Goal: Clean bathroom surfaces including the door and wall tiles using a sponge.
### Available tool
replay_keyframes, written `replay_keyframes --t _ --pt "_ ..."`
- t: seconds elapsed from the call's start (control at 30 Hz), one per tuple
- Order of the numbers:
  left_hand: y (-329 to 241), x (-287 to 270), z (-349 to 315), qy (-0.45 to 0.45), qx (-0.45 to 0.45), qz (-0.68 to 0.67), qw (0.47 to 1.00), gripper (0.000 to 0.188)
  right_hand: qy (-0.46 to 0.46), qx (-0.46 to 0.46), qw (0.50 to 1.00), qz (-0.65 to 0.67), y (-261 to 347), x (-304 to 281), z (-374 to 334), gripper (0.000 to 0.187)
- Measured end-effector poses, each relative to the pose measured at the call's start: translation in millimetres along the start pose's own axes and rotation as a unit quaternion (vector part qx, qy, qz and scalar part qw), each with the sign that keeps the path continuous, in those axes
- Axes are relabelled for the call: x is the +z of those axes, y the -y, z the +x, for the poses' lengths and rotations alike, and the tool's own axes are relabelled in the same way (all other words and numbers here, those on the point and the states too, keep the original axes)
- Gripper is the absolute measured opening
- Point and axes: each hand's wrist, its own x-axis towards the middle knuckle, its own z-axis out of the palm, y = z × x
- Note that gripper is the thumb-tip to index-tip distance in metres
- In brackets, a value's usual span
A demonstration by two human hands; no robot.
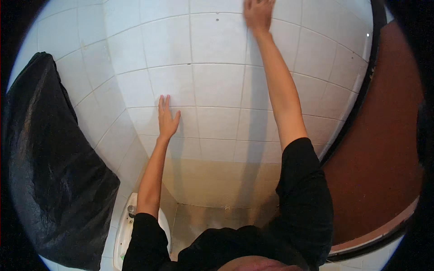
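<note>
My left hand (168, 118) rests on or just off the white tiled wall (217, 86) in front of me. Its fingers are stretched out and apart, with nothing in them. Higher up and to the right, my right hand (259, 16) is against the same wall at the upper edge of the view. Its fingers look bent and closed, partly cut off and slightly blurred. Whatever may be under them is hidden. Both arms reach out from short black sleeves.
A white sink (118, 235) with a metal tap (131, 210) stands at lower left. Black plastic sheeting (54, 171) hangs along the left wall. To the right is a reddish-brown door (375, 153) in a dark frame. A grey floor (199, 219) shows below the yellowed lower tiles.
</note>
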Motion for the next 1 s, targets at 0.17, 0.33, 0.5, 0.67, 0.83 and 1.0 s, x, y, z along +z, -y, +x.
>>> replay_keyframes --t 0.17,0.33,0.5,0.67,0.83,1.0 --pt "-6.7 17.6 -14.2 -0.027 -0.024 -0.089 0.995 0.077 -0.042 -0.098 0.993 -0.048 28.1 79.7 -34.6 0.030" --pt "-22.3 10.3 -49.3 -0.048 -0.129 -0.186 0.973 0.066 0.198 -0.470 0.846 0.153 106.0 80.7 -263.0 0.045" --pt "-23.7 -45.0 -131.5 -0.027 -0.251 -0.342 0.905 0.046 0.008 -0.155 0.987 -0.039 -25.0 48.8 -161.2 0.048" --pt "-29.2 -61.1 -239.0 -0.113 -0.421 -0.353 0.828 0.029 -0.098 -0.066 0.993 -0.029 -0.6 60.6 -97.3 0.046" --pt "-60.6 -86.0 -328.3 -0.090 -0.459 -0.342 0.815 0.026 0.133 -0.341 0.897 0.250 118.0 114.0 -303.9 0.044" --pt "-95.0 -171.5 -395.3 -0.078 -0.504 -0.275 0.815 0.025 0.068 0.125 0.952 0.272 170.0 50.9 -401.7 0.040"
